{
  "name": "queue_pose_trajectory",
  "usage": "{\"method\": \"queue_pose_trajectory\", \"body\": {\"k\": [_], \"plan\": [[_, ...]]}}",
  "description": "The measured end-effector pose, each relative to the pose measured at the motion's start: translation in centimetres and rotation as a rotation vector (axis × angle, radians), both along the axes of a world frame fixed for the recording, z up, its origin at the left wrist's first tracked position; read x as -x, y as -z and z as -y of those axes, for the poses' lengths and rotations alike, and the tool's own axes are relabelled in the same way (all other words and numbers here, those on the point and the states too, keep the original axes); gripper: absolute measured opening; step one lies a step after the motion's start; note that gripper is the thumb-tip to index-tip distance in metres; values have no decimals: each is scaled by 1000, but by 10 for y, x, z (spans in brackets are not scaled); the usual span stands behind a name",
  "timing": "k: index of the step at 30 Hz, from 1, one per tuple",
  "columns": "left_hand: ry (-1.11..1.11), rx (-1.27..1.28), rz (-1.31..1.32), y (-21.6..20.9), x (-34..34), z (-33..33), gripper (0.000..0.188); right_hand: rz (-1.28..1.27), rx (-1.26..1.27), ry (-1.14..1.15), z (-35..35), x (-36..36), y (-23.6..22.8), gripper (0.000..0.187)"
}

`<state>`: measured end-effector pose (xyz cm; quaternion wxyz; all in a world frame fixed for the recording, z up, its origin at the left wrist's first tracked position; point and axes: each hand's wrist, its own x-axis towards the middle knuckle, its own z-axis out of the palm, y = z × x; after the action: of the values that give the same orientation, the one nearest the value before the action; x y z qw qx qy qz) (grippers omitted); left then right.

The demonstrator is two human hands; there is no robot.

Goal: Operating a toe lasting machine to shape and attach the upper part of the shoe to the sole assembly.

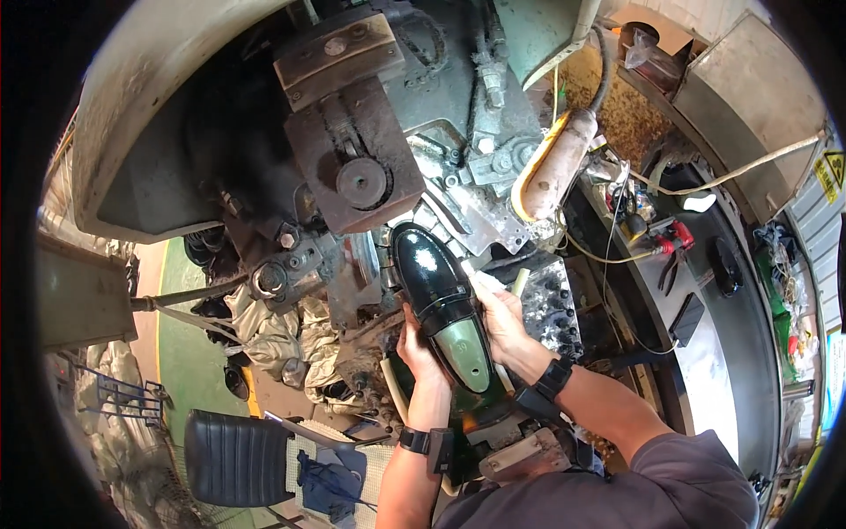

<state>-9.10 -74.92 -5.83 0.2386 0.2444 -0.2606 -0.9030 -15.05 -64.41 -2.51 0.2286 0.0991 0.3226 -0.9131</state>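
Black-and-green shoe-shaped form [430, 273], clasped
Long axis near-right to far-left, black end pointing far; left hand [418, 351] and right hand [504, 324] grip opposite sides

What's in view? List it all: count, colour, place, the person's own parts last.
Shoe upper on last: one, black and green, between the hands
Machine: one, grey-green and dark brown, ahead
Corded fixture: one, off-white, yellow-edged, upper right
Bench: one, grey, right
Tool: one, red, bench
Flat slab: one, black, bench
Sign: one, yellow, far right
Chair: one, black back, lower left
Cloth: one, dark blue, beside chair back
Fabric heap: one, beige, left
Small clutter: uncountable
Left hand: one, bare, shoe's left side
Right hand: one, bare, shoe's right side
Wrist straps: two, black, one per wrist
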Motion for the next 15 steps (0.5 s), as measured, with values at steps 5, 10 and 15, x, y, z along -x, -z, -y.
{"method": "queue_pose_trajectory", "body": {"k": [5,10,15], "plan": [[80,12,41,-3,1,0,53,16,25,5,0,1,1,26],[-106,516,359,10,-18,24,37,-86,-83,-299,-46,28,42,33],[-472,1023,444,90,-125,113,38,-159,-566,-228,-149,53,36,52]]}}
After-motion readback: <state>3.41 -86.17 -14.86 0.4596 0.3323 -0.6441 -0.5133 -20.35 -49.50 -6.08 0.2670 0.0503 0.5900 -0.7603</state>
